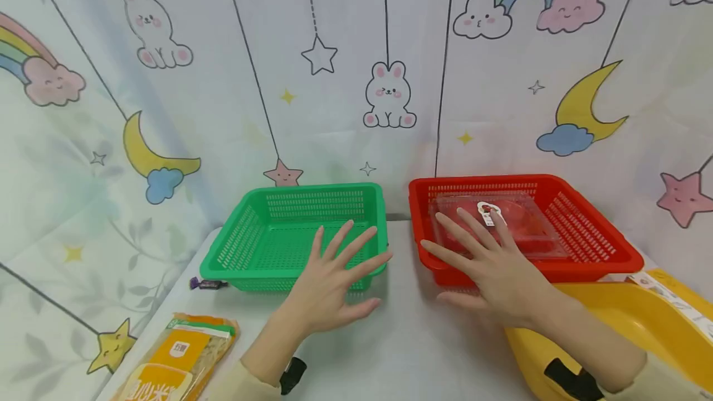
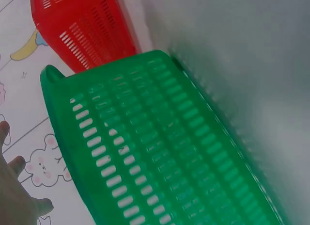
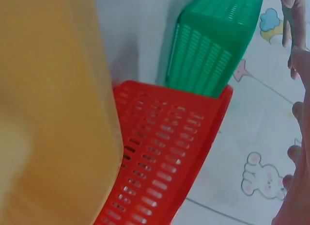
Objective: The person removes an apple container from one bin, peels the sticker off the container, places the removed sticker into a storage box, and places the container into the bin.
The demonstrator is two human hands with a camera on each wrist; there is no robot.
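Note:
My left hand (image 1: pixel 328 289), fingers spread and straight, hovers in front of the green basket (image 1: pixel 245 284), overlapping its near right corner in the head view. Nothing is in its grasp. The right hand (image 1: pixel 492 271) is spread the same way before the red basket (image 1: pixel 590 268), also holding nothing. Inside the red basket lies a clear plastic box (image 1: pixel 535 218) with a round label. The green basket shows a bare slotted floor. In the left wrist view the slotted wall of the green basket (image 2: pixel 145 137) fills the middle; the right wrist view shows the red basket (image 3: pixel 160 152) close by.
A yellow basin (image 1: pixel 535 351) stands at the right under the right forearm. At the left lie an orange-and-clear food packet (image 1: pixel 172 357) and a small purple-wrapped sweet (image 1: pixel 208 284). Behind the white table (image 1: pixel 401 339) hangs a patterned curtain (image 1: pixel 334 110).

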